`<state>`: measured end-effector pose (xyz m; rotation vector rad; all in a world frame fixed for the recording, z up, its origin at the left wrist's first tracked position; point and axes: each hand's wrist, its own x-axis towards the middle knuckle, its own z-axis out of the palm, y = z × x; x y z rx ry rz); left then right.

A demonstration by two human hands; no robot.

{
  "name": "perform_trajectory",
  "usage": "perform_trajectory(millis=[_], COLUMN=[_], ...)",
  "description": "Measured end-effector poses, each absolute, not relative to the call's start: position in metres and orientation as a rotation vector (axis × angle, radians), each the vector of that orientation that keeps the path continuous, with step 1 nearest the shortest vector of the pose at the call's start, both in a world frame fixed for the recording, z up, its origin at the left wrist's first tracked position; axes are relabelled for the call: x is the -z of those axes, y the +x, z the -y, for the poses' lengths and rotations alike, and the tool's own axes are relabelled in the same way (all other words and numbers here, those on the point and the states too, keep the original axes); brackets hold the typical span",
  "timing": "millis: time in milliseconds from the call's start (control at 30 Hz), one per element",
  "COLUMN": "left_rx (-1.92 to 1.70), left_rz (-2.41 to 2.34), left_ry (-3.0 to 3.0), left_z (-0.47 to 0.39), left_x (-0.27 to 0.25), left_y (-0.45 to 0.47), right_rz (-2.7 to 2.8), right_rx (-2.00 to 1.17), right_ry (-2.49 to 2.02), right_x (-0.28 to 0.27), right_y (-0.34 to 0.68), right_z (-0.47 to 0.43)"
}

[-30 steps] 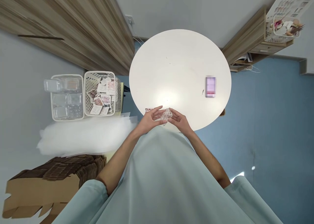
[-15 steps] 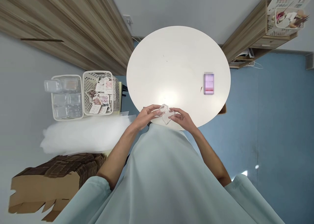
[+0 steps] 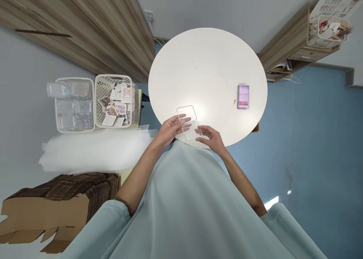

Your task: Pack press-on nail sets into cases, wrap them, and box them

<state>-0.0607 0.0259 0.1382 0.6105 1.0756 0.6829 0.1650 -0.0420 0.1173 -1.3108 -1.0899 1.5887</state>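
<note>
An opened clear plastic box [image 3: 190, 137], its two square halves spread apart and joined along one side, is between my hands at the table's near edge. My left hand [image 3: 172, 129] holds it from the left near the joined side, with fingers showing against the clear plastic. My right hand [image 3: 211, 137] is at the right side of the nearer half, fingers bent over its edge and thumb by the lower corner. I see nothing inside either half. The farther half [image 3: 187, 108] lies above the white table top.
A phone-like object [image 3: 243, 96] with a blurred screen lies right on the round white table [image 3: 208, 43]. To the left, one basket [image 3: 56, 111] holds clear boxes, another [image 3: 98, 115] holds cards. White sheets [image 3: 93, 149] and folded cardboard [image 3: 45, 213] lie nearer.
The clear box has been opened out wider, its farther half now flat and pointing away from me. The fingers of both my hands have spread somewhat.
</note>
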Motion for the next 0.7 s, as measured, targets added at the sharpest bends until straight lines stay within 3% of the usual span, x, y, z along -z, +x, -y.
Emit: perform_trajectory(millis=[333, 700], left_rx=[-0.873, -1.016], left_rz=[-1.154, -1.284], left_ry=[0.446, 0.378], left_z=[-0.019, 0.019], left_x=[-0.128, -0.127], left_y=[-0.119, -0.214], right_rz=[1.333, 1.923], right_rx=[-1.447, -1.185], right_ry=[-1.345, -1.713], right_x=[-0.106, -0.008], right_y=[0.13, 0.065], right_z=[0.019, -0.029])
